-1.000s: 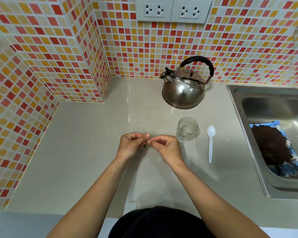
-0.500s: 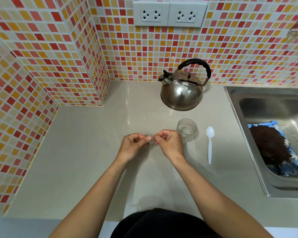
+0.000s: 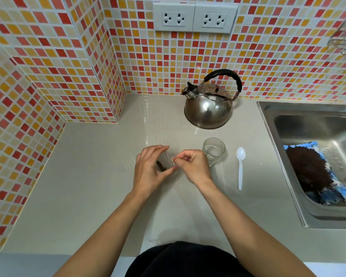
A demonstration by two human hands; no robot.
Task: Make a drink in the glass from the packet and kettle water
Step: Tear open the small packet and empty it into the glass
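A small clear packet [image 3: 164,162] with dark contents is held between both hands above the counter. My left hand [image 3: 151,169] grips its body between thumb and fingers. My right hand [image 3: 192,165] pinches its upper right edge with fingertips. The packet is mostly hidden by the fingers. Just right of my right hand stands a short empty clear glass [image 3: 214,149]. A steel kettle [image 3: 208,105] with a black handle sits behind the glass, near the tiled wall. A white plastic spoon [image 3: 240,166] lies to the right of the glass.
A steel sink [image 3: 288,118] fills the right side, with a blue cloth [image 3: 316,170] covered in dark grounds inside. Tiled walls close the left and back. Two wall sockets [image 3: 194,18] sit above the kettle. The grey counter [image 3: 84,176] stretches to the left.
The left hand has opened its fingers around the packet and turned it, showing the dark contents. The right hand has shifted to pinch the packet's edge. The camera tilted slightly upward.
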